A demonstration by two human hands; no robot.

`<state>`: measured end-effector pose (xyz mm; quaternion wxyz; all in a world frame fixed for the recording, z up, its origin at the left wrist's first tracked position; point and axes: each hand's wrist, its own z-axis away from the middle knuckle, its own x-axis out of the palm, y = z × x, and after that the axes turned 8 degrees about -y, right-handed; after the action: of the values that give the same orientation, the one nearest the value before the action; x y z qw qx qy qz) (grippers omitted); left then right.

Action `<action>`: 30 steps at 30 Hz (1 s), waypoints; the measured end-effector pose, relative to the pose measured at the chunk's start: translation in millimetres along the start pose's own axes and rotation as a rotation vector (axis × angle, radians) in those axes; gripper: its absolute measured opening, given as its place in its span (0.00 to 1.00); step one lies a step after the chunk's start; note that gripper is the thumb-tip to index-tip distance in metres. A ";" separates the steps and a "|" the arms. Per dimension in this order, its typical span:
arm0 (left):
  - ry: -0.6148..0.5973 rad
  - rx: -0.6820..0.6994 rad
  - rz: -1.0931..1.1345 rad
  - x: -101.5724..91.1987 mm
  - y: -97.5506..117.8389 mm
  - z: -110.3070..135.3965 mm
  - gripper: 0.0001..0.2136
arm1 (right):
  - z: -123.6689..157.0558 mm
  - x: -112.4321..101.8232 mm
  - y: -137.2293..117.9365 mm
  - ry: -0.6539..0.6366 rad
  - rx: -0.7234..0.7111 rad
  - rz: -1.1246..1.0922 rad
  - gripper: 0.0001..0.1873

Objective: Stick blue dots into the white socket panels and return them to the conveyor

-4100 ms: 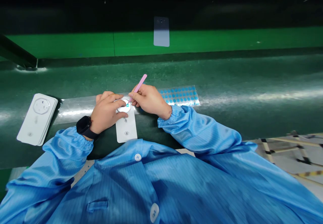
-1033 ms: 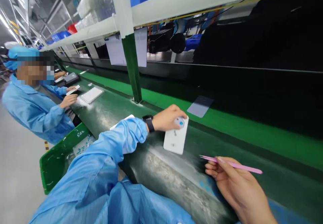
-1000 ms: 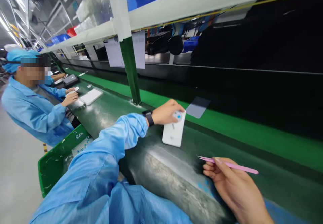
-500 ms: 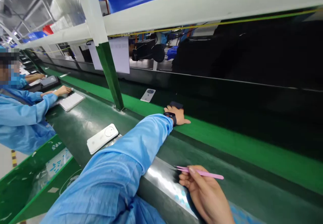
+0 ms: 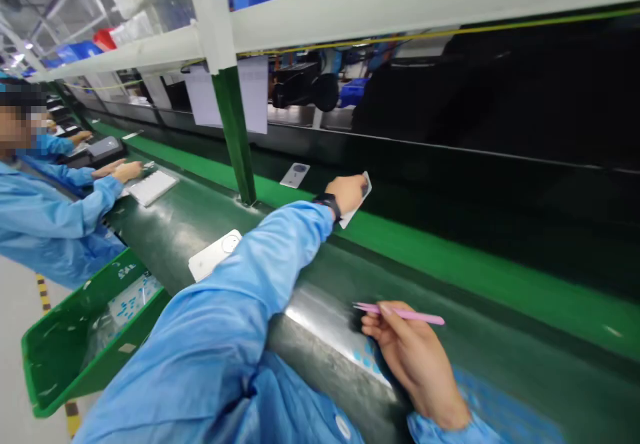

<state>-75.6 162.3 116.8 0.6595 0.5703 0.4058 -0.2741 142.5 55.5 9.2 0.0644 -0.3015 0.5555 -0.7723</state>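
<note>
My left hand (image 5: 346, 194), with a black watch on the wrist, reaches over the green belt and is closed on a white phone back cover (image 5: 353, 215). The hand hides much of that cover, and it looks tilted. In my right hand (image 5: 407, 347), low over the bench, are pink tweezers (image 5: 417, 316), tips pointing left. Just left of my left hand, another phone back cover (image 5: 295, 175) lies flat on the belt. A stack of white phone back covers (image 5: 210, 257) rests on the bench beside my left sleeve.
A green bin (image 5: 75, 371) holding plastic film stands at lower left. A green and white post (image 5: 235, 131) rises left of my reach, and a white shelf beam (image 5: 400, 5) crosses above. A co-worker in blue (image 5: 45, 211) works at left beside a white tray (image 5: 153, 187).
My left hand has gone from spread fingers above the belt to gripping a phone back cover, which now shows beneath it. The view has shifted slightly; my right hand still holds the tweezers.
</note>
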 end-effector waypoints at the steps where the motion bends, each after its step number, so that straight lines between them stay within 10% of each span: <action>1: 0.026 0.011 0.028 -6.1 -3.6 15.4 0.16 | 0.4 3.9 0.7 0.003 -0.005 -0.007 0.21; 6: 0.074 0.050 0.217 -16.3 -46.5 106.1 0.20 | -0.1 18.3 -8.6 -0.011 -0.006 -0.081 0.25; 14: -0.166 -0.037 0.598 41.2 -70.3 218.3 0.15 | 19.0 -9.8 -53.3 0.147 -0.324 0.212 0.22; 24: -0.496 0.046 0.040 28.8 -67.1 221.7 0.13 | 12.4 -7.7 -28.7 0.408 -0.023 0.362 0.10; 30: -0.508 0.155 -0.295 20.9 -57.0 204.9 0.17 | 28.2 11.2 -51.6 0.126 0.023 0.605 0.11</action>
<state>-66.1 -46.7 73.0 0.6476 0.4671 0.2843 -0.5308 160.7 46.9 65.5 0.2602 -0.0730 0.6143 -0.7414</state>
